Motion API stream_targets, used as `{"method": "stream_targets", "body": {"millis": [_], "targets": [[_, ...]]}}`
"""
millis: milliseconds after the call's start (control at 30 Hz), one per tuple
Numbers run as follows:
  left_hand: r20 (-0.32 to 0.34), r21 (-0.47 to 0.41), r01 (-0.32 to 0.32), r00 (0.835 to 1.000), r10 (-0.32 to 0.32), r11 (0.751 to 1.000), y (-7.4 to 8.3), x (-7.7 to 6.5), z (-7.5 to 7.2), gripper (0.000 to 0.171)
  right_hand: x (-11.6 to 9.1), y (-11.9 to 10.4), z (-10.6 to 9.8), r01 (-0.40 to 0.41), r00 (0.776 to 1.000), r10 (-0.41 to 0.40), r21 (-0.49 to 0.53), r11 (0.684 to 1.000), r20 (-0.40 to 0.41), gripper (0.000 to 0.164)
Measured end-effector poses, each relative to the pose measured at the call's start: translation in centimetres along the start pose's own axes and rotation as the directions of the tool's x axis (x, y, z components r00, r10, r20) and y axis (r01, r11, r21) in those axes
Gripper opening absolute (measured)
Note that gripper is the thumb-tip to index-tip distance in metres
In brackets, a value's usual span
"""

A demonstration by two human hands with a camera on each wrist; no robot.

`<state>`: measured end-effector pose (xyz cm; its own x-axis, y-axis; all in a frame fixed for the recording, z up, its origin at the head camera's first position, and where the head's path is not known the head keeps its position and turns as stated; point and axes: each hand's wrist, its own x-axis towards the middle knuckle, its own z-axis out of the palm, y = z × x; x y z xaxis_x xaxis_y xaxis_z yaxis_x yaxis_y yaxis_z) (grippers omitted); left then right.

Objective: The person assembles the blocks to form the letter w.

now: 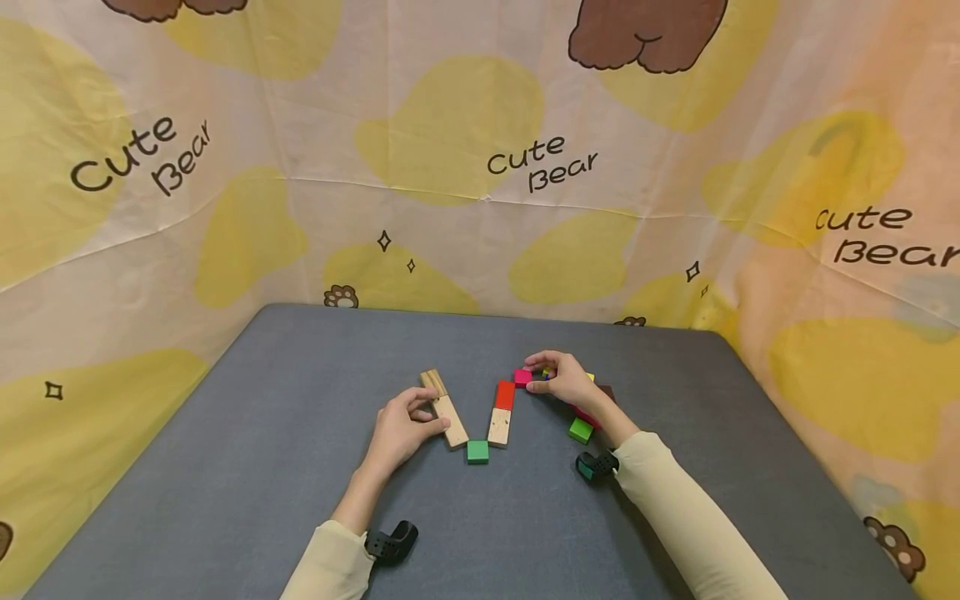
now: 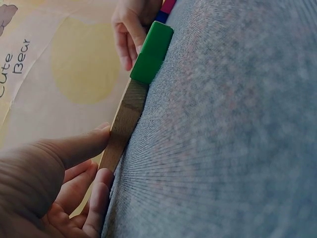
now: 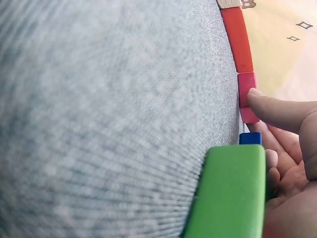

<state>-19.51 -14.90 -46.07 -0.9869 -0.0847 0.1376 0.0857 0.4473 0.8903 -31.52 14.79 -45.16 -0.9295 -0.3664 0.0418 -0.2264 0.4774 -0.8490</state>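
My left hand [image 1: 401, 429] touches a slanting pair of wooden blocks [image 1: 452, 422], its thumb along the lower one and a fingertip over the upper one. The lower wooden block ends beside a green block [image 1: 477, 452]. Across from it, another wooden block [image 1: 498, 427] lies end to end with a red block [image 1: 505, 395]. Past the red block sits a pink block [image 1: 522, 378], pinched by my right hand [image 1: 564, 382] between thumb and fingers. In the right wrist view, the thumb presses the pink block [image 3: 246, 89]; the far fingertips are partly hidden.
A light green block [image 1: 581, 430] lies under the right forearm, with a dark brown block [image 1: 606, 391] and other coloured pieces partly covered. A blue block [image 3: 250, 138] shows beside the right fingers. Behind the grey table [image 1: 337, 350] hangs a printed cloth [image 1: 450, 150].
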Motion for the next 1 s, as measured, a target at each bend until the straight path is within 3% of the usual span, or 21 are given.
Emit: {"method": "stream_targets", "body": {"millis": [233,700,1000], "targets": [[0.000,-0.005,0.001,1.000,-0.001,1.000,0.0,0.1,0.1,0.045,0.3,0.5,0.1,0.004,1.000,-0.004,0.014,1.000,-0.007,0.049],[0.001,-0.001,0.000,1.000,0.000,1.000,-0.2,0.1,0.5,0.045,0.4,0.8,0.2,-0.015,0.999,0.016,0.011,1.000,-0.040,0.041],[0.009,-0.003,0.002,1.000,-0.002,1.000,-0.3,0.2,0.3,0.045,-0.2,-0.2,-1.1,-0.051,0.999,0.049,0.083,0.995,0.017,0.043]]}}
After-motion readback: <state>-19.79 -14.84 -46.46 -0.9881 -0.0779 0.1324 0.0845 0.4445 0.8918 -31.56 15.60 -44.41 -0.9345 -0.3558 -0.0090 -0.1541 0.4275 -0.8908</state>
